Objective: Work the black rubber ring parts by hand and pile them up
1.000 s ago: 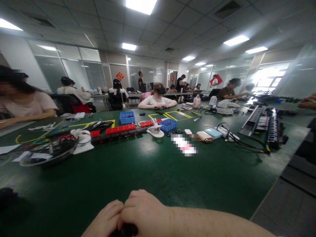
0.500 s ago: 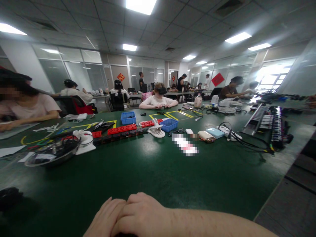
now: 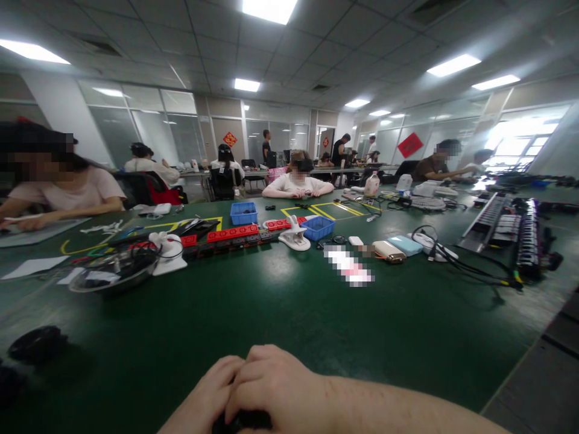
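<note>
At the bottom middle my right hand curls its fingers over a black object, of which only a small dark part shows. Pressed close against it, my left hand closes around the same black object from the left side. The fingertips of both hands are largely hidden, and the kind of object cannot be made out. Both hands are low over the near edge of the green tabletop.
At left lies a black bundle. Farther back are a metal bowl of cables, a white clamp stand, blue bins, red-and-black strips, and pouches. Co-workers sit around the table.
The view has turned slightly left, so the table things sit farther right. My hands have shifted slightly right and up in view, and more of the black object shows under my right fingers.
</note>
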The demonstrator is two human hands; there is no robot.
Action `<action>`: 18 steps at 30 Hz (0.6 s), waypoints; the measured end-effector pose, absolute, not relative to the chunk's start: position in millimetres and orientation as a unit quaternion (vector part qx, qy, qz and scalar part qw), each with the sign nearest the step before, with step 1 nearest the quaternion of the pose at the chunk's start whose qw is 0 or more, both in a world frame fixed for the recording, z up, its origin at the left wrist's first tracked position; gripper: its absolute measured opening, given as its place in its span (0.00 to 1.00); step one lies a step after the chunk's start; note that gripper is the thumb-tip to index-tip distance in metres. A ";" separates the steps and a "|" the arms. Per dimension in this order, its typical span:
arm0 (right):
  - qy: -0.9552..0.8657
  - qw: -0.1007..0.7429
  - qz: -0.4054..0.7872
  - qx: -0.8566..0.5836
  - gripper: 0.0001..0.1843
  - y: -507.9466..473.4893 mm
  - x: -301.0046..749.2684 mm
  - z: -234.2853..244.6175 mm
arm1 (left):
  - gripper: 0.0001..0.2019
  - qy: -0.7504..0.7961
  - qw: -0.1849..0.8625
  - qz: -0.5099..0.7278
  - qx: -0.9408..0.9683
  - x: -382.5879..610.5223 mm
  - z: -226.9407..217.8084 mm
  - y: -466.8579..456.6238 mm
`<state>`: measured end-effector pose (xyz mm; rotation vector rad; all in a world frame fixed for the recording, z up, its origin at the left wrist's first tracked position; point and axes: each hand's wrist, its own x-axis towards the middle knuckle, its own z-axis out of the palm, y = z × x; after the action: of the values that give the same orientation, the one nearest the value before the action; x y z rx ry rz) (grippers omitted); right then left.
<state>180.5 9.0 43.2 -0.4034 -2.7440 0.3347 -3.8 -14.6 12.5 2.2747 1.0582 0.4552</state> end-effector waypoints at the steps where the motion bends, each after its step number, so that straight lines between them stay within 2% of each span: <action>1: -0.969 0.172 0.123 -0.129 0.08 9.0 180.8 43.9 | 0.22 0.388 0.289 0.171 0.858 -2.8 16.4 -14.9; 6: -0.973 0.176 0.126 -0.074 0.03 10.3 179.1 37.8 | 0.27 0.388 0.284 0.168 0.861 -0.5 28.4 -15.7; 12: -0.966 0.214 0.103 -0.104 0.15 8.5 179.5 31.8 | 0.32 0.442 0.251 0.188 0.841 -0.2 21.5 -19.6; 14: -0.959 0.220 0.093 -0.151 0.20 7.9 179.4 30.0 | 0.29 0.464 0.229 0.191 0.834 0.9 18.4 -20.2; 18: -0.949 0.215 0.085 -0.213 0.25 8.3 177.2 25.4 | 0.17 0.511 0.228 0.165 0.812 0.5 12.7 -20.4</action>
<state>177.2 8.3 25.4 -0.5901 -2.6324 0.2354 0.5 -20.4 12.7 2.2368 1.4059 0.4554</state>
